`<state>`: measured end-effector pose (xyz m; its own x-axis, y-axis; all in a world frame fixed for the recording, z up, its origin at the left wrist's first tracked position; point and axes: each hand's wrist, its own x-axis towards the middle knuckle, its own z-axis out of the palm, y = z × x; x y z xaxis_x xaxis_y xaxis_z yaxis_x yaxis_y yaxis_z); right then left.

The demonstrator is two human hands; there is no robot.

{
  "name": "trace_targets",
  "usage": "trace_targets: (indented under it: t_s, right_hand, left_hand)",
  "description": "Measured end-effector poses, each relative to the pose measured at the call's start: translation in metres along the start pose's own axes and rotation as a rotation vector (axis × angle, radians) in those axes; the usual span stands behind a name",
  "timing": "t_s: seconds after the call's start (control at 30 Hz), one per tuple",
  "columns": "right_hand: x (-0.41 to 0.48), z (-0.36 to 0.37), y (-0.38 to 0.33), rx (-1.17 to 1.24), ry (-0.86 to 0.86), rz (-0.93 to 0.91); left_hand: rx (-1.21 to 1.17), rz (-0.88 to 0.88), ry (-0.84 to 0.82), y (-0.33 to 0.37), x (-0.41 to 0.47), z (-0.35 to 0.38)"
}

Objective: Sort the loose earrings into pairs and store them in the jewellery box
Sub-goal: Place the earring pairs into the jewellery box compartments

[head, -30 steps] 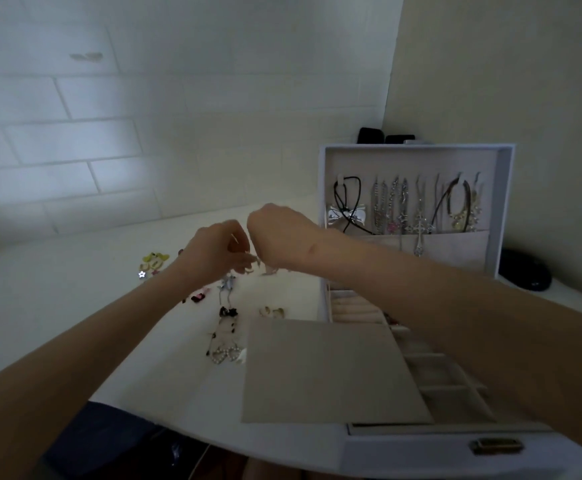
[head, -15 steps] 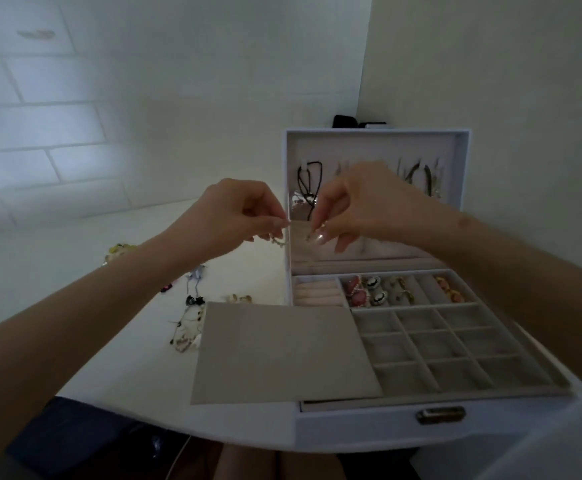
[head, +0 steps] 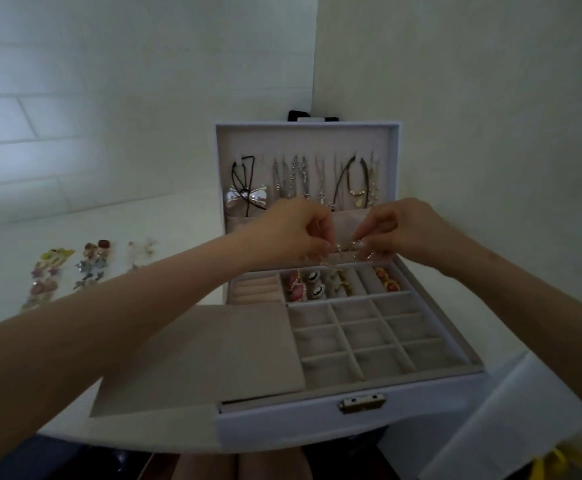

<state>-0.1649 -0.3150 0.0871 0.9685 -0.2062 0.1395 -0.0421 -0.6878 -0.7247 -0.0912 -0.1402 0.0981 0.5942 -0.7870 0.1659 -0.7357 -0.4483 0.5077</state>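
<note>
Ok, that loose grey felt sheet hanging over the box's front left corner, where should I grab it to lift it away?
Pinch the felt sheet at its overhanging left front corner, coming from the left. That part juts past the jewellery box with nothing under it, so fingers can slip beneath.

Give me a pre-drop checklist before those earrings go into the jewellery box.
1. Jewellery box lid open: ok.
2. Both hands over the tray's back row: left hand, right hand: ok.
3. Earrings pinched in both grips: ok.
4. The two held pieces match: cannot tell, too small.
5. Free compartment in the back row: ok, looks empty.
6. Grey flap clear of the small compartments: ok.
</note>
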Motion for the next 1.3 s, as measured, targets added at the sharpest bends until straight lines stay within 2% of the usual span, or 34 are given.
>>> trace_targets:
  t_s: [0.1,0.43,0.63,1.0,1.2,1.3]
  right_hand:
    - [0.0,0.004,0.013,0.037,0.01,0.037]
    - [0.006,0.011,0.021,-0.004,0.051,-0.055]
    - [0.002,0.019,0.019,-0.294,0.036,-0.164]
    - [0.005,0.012,0.017,-0.345,0.035,-0.147]
    - [0.002,0.003,0.012,-0.347,0.035,-0.113]
    - [0.001,0.002,0.012,-0.284,-0.024,-0.072]
  left_hand:
    - [0.095,0.048,-0.004,0.006,0.007,0.01]
    - [0.105,0.044,0.038,0.005,0.011,0.012]
    - [0.045,0.054,0.051,0.002,0.012,0.012]
    - [0.059,0.074,0.043,0.001,0.01,0.011]
    - [0.174,0.094,-0.117,-0.002,0.008,0.014]
    - [0.25,0.108,-0.109,-0.004,0.008,0.016]
